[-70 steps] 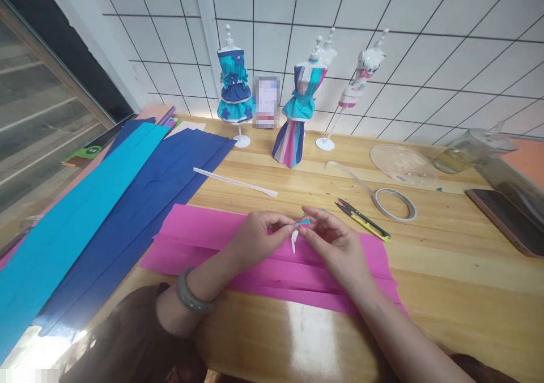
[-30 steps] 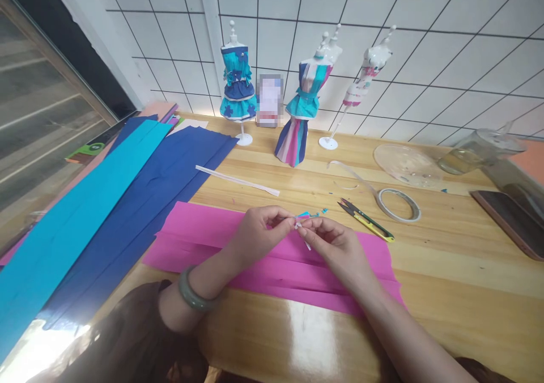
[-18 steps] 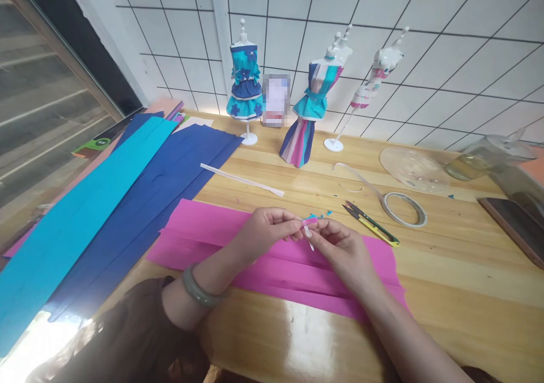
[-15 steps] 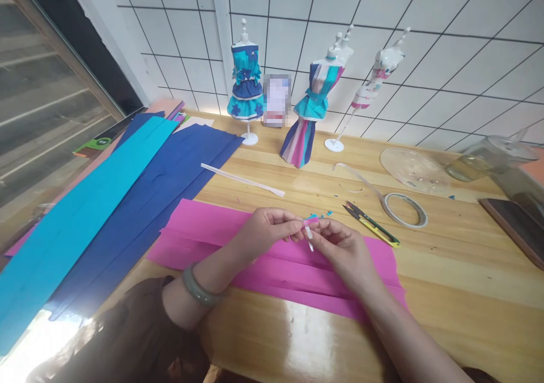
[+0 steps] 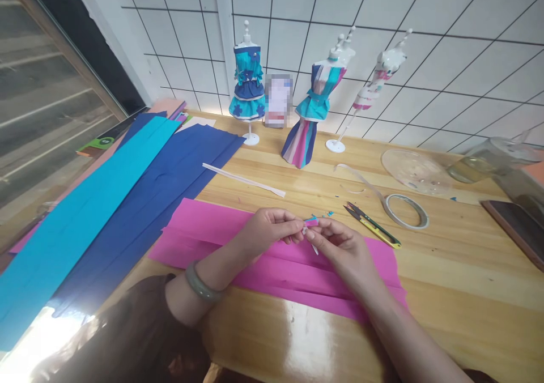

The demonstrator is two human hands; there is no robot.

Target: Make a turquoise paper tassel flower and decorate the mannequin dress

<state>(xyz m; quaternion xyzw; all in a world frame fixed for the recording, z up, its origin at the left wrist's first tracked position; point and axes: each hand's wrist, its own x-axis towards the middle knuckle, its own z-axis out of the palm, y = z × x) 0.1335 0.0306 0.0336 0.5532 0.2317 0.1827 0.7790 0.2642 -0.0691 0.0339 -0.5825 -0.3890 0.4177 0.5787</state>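
Observation:
My left hand [image 5: 272,229] and my right hand [image 5: 346,247] meet above a sheet of pink crepe paper [image 5: 272,275], fingertips almost touching. Pinched between them is a small pink paper piece [image 5: 311,222] with a bit of blue at its top. A narrow white strip [image 5: 315,249] hangs down by my right thumb; whether it is stuck to the pink piece I cannot tell. Tiny blue scraps [image 5: 330,214] lie just beyond my fingers. To the right, yellow and black thread snips [image 5: 373,224] rest beside a roll of double-sided tape [image 5: 406,211] with its end pulled out.
Blue paper [image 5: 187,173] and turquoise paper [image 5: 106,201] cover the left side. A pale strip [image 5: 243,179] lies beyond the pink sheet. Small dress forms [image 5: 247,83] stand along the tiled wall. At right are a clear plate [image 5: 414,170], a tipped-looking jar [image 5: 476,162] and a dark phone-like slab [image 5: 514,230].
The white strip has shifted under my right thumb, and less of it shows between my fingers. Both hands stay in nearly the same place; the view has moved slightly.

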